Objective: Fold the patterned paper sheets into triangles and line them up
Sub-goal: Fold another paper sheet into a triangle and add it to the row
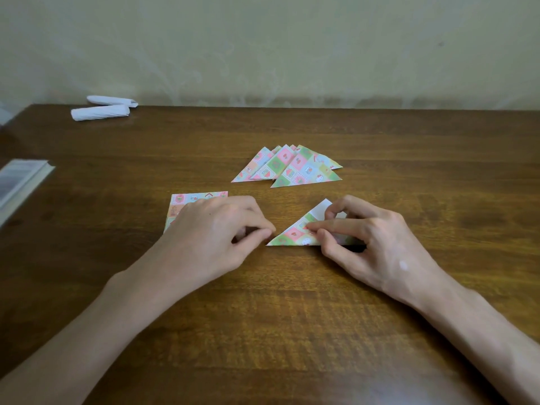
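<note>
**Wooden worktop: another triangle under crease**

Brown worktop (292,317) carries my fold. My right hand (374,238) pinches the new triangle (295,233) close in front of me, forefinger on it. My left hand (213,229), fingers curled, sits at its left corner; I cannot tell if it grips. Next, I judge, I sharpen the crease, then add it to the finished triangles (289,168) beyond: about five, overlapping. Flat sheets (190,200) under my left hand: at least one.

place: somebody's home, by the look of it | why: dark wooden table (292,331) right against a pale wall (263,48) with faint swirly wallpaper | extras: cute patterned paper triangles (287,168) – hobby stuff – plus two white paper rolls (100,112) at the far edge
</note>
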The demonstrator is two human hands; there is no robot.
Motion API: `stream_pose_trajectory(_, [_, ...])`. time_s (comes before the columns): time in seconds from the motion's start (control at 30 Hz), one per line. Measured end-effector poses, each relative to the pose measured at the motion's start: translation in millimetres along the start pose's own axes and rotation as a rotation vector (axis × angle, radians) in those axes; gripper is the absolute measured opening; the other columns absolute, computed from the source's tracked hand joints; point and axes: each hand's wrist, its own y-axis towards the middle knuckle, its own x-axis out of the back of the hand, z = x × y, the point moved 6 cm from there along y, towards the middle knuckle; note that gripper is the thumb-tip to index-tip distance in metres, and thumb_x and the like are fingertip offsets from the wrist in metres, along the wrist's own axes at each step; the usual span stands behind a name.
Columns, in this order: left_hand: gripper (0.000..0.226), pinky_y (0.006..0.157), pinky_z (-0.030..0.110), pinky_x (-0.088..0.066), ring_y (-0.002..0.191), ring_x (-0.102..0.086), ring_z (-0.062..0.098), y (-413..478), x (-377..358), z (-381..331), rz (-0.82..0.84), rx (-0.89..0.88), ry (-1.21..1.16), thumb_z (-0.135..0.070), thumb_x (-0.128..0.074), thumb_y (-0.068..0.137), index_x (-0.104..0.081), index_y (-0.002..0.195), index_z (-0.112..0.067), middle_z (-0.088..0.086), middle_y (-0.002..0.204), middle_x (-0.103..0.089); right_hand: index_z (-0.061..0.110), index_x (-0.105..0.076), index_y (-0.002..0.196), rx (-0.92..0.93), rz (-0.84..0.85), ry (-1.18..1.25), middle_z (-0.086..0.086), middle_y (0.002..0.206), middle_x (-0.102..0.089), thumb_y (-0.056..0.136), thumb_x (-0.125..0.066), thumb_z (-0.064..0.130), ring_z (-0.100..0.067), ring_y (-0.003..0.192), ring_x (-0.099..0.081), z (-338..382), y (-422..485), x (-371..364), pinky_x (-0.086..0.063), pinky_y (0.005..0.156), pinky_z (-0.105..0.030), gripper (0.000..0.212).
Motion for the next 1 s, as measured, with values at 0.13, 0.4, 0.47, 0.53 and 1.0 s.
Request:
stream_pose_trajectory(0.13, [0.018,0.079,0.026,-0.051,0.092,-0.066,0.0,1.8,-1.7,14.8,-0.117,0.14,-0.147,-0.033,-0.063,0.1,-0.077,0.11,-0.04,-0.024,0.094,-0.072,0.033,-0.08,0.115,0.005,-0.001,-0.004,0.015,0.105,-0.058,0.1,-0.061,0.04,-0.006,0.079,-0.065,0.2,0.7,0.2,-0.052,0.074,-0.023,0.025])
stream_pose_trajectory(0.4, [0.022,0.077,0.036,-0.055,0.075,-0.062,0.011,11.3,-18.5,16.7,-0.01,0.25,-0.366,-0.056,-0.081,0.076,-0.078,0.095,-0.046,-0.024,0.085,-0.069,0.035,-0.079,0.115,0.01,-0.003,-0.027,0.018,0.104,-0.058,0.1,-0.059,0.043,-0.004,0.078,-0.063,-0.2,0.6,0.2,-0.047,0.072,-0.016,0.026])
stream_pose_trajectory(0.47, [0.02,0.078,0.042,-0.056,0.074,-0.061,0.011,12.5,-19.7,17.9,0.006,0.254,-0.375,-0.055,-0.083,0.075,-0.079,0.093,-0.047,-0.025,0.085,-0.069,0.034,-0.08,0.114,0.01,-0.013,-0.023,0.017,0.104,-0.059,0.1,-0.06,0.042,-0.005,0.077,-0.063,-0.2,0.5,0.2,-0.047,0.073,-0.016,0.026])
stream_pose_trajectory(0.53, [0.018,0.08,0.043,-0.055,0.077,-0.061,0.011,12.6,-20.3,17.8,0.007,0.242,-0.369,-0.054,-0.084,0.075,-0.079,0.092,-0.048,-0.025,0.085,-0.068,0.034,-0.08,0.113,0.007,-0.016,-0.024,0.016,0.103,-0.059,0.1,-0.061,0.041,-0.006,0.076,-0.063,-1.2,0.1,0.1,-0.046,0.073,-0.015,0.025])
stream_pose_trajectory(1.0, [0.026,0.094,0.039,-0.048,0.107,-0.055,0.003,12.5,-20.9,5.8,0.104,-0.008,-0.291,-0.053,-0.064,0.088,-0.077,0.109,-0.049,-0.029,0.113,-0.063,0.029,-0.081,0.11,0.005,-0.043,-0.06,0.012,0.101,-0.062,0.099,-0.065,0.035,-0.004,0.071,-0.059,1.6,-1.1,0.7,-0.046,0.067,-0.019,0.021])
